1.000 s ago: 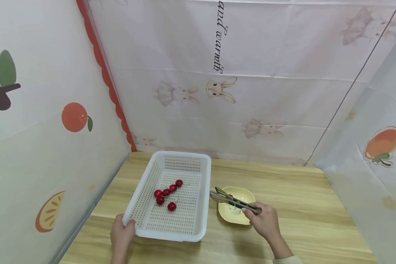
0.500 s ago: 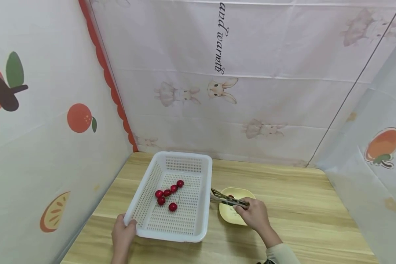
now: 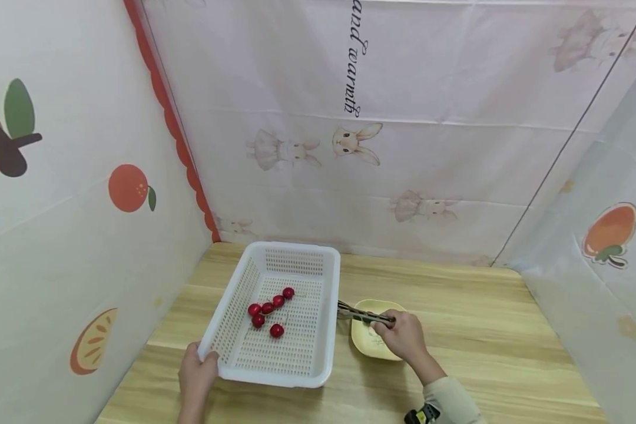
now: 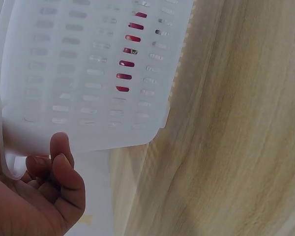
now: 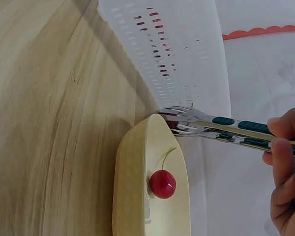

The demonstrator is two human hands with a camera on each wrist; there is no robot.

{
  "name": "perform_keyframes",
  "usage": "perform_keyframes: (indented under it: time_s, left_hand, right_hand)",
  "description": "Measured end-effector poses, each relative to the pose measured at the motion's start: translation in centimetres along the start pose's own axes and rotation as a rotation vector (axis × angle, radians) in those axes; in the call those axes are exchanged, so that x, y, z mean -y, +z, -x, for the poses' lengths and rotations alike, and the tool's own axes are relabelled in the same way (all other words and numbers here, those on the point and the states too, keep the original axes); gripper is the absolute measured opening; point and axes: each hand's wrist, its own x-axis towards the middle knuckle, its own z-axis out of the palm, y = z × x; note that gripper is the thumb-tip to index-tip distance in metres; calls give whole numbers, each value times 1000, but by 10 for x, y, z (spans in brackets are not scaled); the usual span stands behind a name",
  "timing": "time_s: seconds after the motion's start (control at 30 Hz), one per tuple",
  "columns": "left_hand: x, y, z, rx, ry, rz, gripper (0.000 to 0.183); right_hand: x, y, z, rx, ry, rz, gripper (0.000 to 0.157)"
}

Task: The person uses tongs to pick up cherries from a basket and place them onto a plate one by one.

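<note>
My left hand (image 3: 197,374) grips the near-left corner of a white perforated plastic basket (image 3: 269,378), thumb over the rim. Several red cherries (image 3: 278,301) lie on the basket's floor; they show through the slots in both wrist views. My right hand (image 3: 404,338) holds metal serving tongs (image 3: 368,315) with green grip pads, pointing left across a pale yellow bowl (image 3: 370,346). In the right wrist view, a dark red cherry (image 5: 170,121) shows between the tong tips at the bowl's rim, beside the basket wall. Another cherry (image 5: 162,184), stem up, lies inside the bowl.
The basket and bowl stand side by side on a light wood-grain table (image 3: 471,330). A printed cloth wall (image 3: 307,206) rises behind the table, with further panels at left and right. A dark device (image 3: 423,414) sits at my right wrist.
My right hand has moved left and slightly away from me, and the tong tips have gone down beside the basket's right wall. My left hand and the basket have stayed put.
</note>
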Motion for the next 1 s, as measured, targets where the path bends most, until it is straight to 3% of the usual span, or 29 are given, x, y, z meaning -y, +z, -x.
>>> perform_keyframes:
  time_s: [0.13,0.27,0.37,0.47,0.53,0.73,0.8,0.97,1.0]
  left_hand:
    - [4,0,-3,9,3,9,39]
    - [33,9,-23,-9,17,-1,38]
    - [71,22,-47,-77,72,-42,37]
    - [86,27,-58,-102,106,-72,36]
    - [78,23,-52,-76,111,-41,37]
    - [26,5,-17,-7,53,4,38]
    - [39,11,-25,-44,55,-25,37]
    - [58,17,-41,-62,34,-25,37]
    - [49,13,-35,-38,21,-10,38]
  right_hand:
    - [1,-4,2,-25,31,-33,10]
    - [2,-10,4,-67,12,-30,9]
    - [2,-14,5,-85,-10,-33,9]
    - [2,-17,7,-95,-18,-31,8]
    - [2,-19,8,-99,-22,-27,8]
    - [4,-26,14,-112,-30,-56,7]
    - [5,-28,15,-129,-27,-58,7]
    - [5,-35,18,-198,-61,-27,9]
    - [4,-37,19,-209,-69,-17,10]
